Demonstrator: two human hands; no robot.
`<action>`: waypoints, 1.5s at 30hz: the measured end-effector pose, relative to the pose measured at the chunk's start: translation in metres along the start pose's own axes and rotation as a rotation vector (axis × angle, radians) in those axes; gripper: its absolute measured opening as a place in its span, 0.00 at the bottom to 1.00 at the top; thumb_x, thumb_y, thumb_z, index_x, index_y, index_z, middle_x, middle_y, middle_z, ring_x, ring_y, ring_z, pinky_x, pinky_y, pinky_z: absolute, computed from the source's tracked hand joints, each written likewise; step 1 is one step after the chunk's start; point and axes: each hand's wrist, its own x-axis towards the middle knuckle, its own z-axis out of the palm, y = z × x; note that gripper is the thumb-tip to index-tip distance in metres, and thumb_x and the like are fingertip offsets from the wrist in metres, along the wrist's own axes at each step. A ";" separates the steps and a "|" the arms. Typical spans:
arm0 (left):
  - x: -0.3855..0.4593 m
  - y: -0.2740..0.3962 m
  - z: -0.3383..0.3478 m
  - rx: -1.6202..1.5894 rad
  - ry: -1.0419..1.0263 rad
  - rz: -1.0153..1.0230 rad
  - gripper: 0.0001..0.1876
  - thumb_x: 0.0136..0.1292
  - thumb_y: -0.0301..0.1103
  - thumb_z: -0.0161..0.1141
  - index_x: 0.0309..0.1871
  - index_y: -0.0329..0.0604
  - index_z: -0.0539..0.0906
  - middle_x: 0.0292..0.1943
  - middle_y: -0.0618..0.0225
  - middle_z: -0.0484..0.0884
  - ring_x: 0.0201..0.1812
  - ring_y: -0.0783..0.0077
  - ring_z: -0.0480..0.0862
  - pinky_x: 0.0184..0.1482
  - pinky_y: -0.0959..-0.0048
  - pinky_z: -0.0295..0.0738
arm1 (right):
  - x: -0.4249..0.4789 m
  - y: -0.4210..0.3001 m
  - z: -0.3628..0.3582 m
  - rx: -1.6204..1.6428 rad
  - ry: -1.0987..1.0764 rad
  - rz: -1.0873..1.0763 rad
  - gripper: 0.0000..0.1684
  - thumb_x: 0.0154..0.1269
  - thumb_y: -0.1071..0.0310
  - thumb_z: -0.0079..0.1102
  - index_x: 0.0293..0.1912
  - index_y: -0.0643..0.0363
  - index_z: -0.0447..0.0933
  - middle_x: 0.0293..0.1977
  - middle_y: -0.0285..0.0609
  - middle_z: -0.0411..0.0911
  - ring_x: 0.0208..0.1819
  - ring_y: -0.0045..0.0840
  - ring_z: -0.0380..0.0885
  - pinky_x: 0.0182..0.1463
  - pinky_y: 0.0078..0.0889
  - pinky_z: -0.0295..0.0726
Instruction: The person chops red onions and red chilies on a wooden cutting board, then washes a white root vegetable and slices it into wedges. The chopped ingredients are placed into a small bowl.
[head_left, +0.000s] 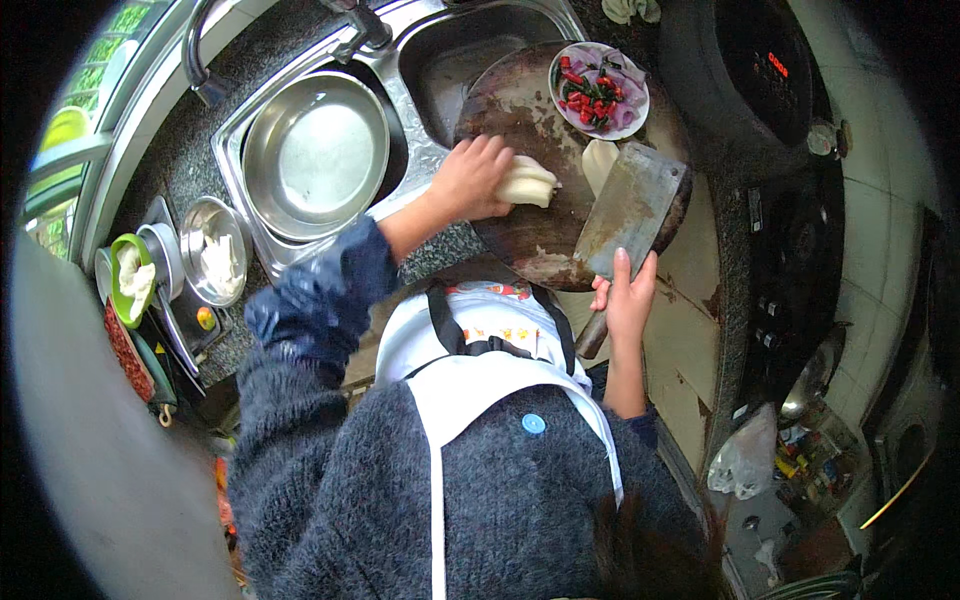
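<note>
My left hand (472, 176) is closed around a thick, whitish piece of food (529, 182) on the round wooden chopping board (517, 112). My fingers cover its left end. My right hand (631, 300) grips a cleaver by its wooden handle (592, 336). The broad, stained cleaver blade (634, 210) is over the board's right side, apart from the piece in my left hand. A pale slice (600, 166) lies just left of the blade, partly hidden by it. Beyond it, a white plate (556, 101) holds sliced purple onion (636, 90) and chopped red and green peppers (592, 101).
A metal basin (315, 157) sits in the left sink bowl, below a faucet (360, 30). Farther left are a steel bowl (195, 232) with white pieces and a green container (120, 281). A black cooker (694, 97) and a stove (795, 247) stand to the right.
</note>
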 end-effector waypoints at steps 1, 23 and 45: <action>-0.012 0.008 0.001 -0.029 0.015 -0.119 0.34 0.39 0.50 0.70 0.48 0.40 0.71 0.41 0.60 0.71 0.44 0.58 0.73 0.47 0.63 0.69 | 0.000 0.002 0.001 -0.014 -0.007 0.006 0.13 0.71 0.61 0.47 0.45 0.59 0.61 0.24 0.41 0.70 0.09 0.16 0.62 0.11 0.20 0.66; -0.022 0.005 0.018 -1.596 0.437 -1.019 0.10 0.64 0.36 0.59 0.44 0.41 0.79 0.35 0.74 0.80 0.35 0.84 0.76 0.34 0.84 0.69 | 0.000 0.011 0.037 -0.113 -0.167 0.033 0.12 0.68 0.63 0.51 0.40 0.60 0.62 0.16 0.36 0.69 0.12 0.16 0.68 0.11 0.21 0.66; -0.050 -0.016 0.032 -0.273 0.466 0.163 0.13 0.48 0.30 0.60 0.40 0.41 0.81 0.38 0.65 0.79 0.42 0.63 0.80 0.41 0.67 0.76 | 0.010 0.008 0.084 -1.252 -0.299 -0.542 0.13 0.68 0.60 0.46 0.41 0.59 0.60 0.17 0.53 0.76 0.21 0.49 0.78 0.21 0.51 0.74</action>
